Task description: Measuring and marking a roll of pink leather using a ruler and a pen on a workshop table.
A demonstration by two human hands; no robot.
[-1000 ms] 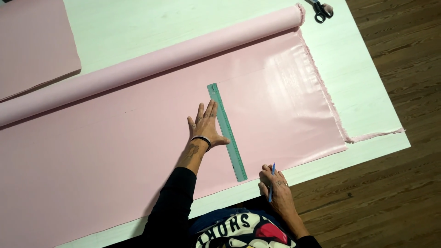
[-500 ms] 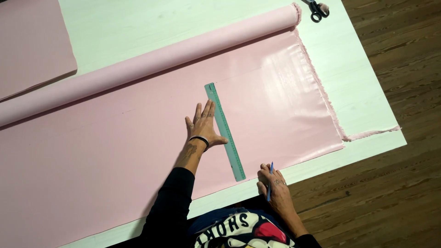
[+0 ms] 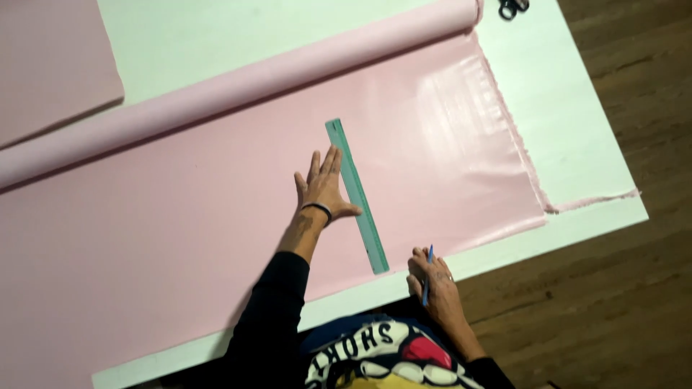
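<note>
A long green ruler (image 3: 356, 194) lies on a wide sheet of pink fabric (image 3: 180, 238) spread over a white table (image 3: 562, 137). My left hand (image 3: 323, 188) rests flat on the fabric, fingers apart, thumb against the ruler's left edge. My right hand (image 3: 432, 284) sits at the near table edge, closed around a blue pen (image 3: 427, 275) whose tip points toward the ruler's near end. The far part of the fabric is still wound on a roll (image 3: 238, 83).
Black-handled scissors (image 3: 512, 7) lie at the table's far right corner, partly cut off by the frame. A second pink piece (image 3: 50, 65) lies at the far left. Dark wooden floor (image 3: 634, 288) runs along the right. The fabric's right edge is frayed.
The view has shifted slightly; both hands, the ruler and the pen keep almost the same places on the fabric.
</note>
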